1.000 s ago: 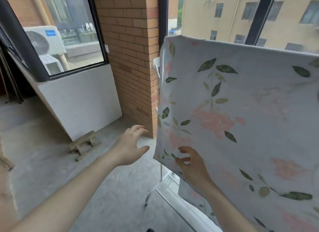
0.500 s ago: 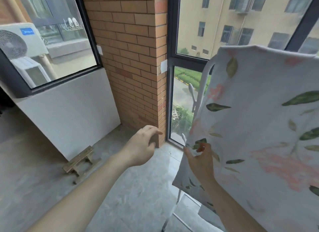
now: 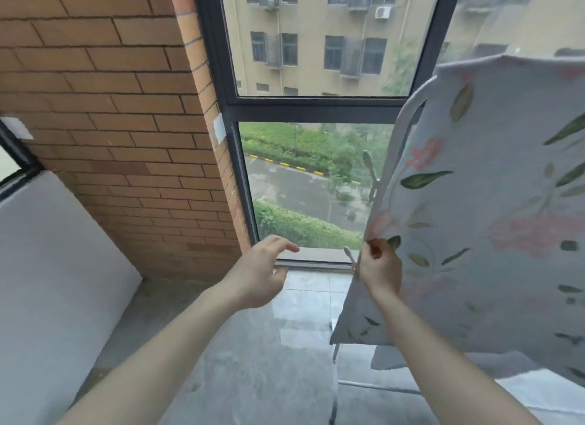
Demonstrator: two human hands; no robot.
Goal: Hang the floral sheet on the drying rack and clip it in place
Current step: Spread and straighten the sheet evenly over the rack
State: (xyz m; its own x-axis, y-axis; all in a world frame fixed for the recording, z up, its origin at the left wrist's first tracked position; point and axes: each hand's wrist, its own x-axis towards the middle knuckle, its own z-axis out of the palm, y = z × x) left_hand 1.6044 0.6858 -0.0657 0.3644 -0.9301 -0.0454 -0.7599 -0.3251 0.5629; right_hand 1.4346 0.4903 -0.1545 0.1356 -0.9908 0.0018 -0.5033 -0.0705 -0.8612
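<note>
Hanging lengthwise downward, floral sheet (image 3: 493,222) edge pinched by right hand (image 3: 380,269); left hand (image 3: 256,276) spread

Soft daylight thru window (image 3: 316,187), floor glare, wide-angle warp, slight blur at edges.

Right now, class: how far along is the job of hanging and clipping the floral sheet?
Done: the floral sheet already hangs over the drying rack. In hand: the right hand pinches the sheet's left edge, while the left hand hovers open, touching nothing. Left: no clip can be made out on the sheet, so clipping still appears undone.
</note>
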